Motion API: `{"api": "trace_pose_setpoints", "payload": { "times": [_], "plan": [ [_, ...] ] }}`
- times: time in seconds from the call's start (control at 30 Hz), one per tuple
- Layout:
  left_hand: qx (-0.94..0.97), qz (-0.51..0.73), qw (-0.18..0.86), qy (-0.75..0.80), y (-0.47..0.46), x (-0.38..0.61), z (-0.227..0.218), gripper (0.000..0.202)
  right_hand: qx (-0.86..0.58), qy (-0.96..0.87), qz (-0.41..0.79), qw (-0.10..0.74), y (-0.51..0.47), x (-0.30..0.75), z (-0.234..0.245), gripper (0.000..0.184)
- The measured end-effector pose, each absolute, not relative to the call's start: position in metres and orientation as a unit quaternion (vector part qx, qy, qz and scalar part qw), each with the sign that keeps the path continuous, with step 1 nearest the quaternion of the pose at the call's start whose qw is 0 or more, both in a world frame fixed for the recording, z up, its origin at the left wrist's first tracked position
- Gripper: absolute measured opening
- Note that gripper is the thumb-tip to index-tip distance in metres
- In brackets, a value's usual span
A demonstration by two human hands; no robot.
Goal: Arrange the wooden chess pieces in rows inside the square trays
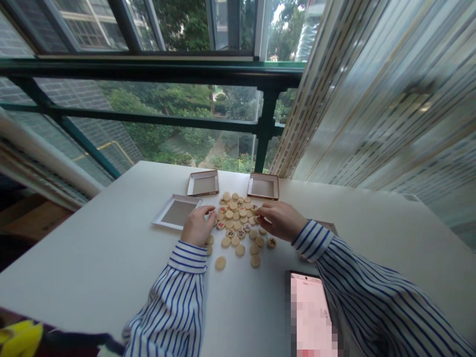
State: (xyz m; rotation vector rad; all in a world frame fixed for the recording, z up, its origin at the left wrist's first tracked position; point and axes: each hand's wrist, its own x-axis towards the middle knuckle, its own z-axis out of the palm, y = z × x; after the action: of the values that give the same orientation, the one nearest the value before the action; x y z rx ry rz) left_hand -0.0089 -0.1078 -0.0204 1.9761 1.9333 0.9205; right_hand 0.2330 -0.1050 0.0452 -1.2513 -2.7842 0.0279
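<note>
Round wooden Chinese chess pieces lie in a loose heap, some with red or dark characters facing up, others blank side up. At the heap's left edge, my left hand has its thumb and index finger closed on a piece with a red mark. Across from it, my right hand reaches in from the right, fingers curled together at a pale piece that is partly covered by the fingertips. A marked piece lies below the right hand, and a blank one lies apart near the front.
Two shallow box parts, one left and one right, stand behind the heap. A white tray is beside my left hand; another box is partly behind my right sleeve. A phone lies in front. Window railing borders the white table.
</note>
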Motion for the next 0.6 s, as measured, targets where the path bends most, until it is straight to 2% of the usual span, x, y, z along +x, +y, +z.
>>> {"api": "trace_pose_setpoints", "payload": {
  "times": [0.6],
  "plan": [
    [0.682,0.265,0.100,0.674,-0.103,-0.013,-0.025,0.030,-0.376,-0.926,0.022,0.015,-0.091,0.189,0.038,0.024]
  ]
}}
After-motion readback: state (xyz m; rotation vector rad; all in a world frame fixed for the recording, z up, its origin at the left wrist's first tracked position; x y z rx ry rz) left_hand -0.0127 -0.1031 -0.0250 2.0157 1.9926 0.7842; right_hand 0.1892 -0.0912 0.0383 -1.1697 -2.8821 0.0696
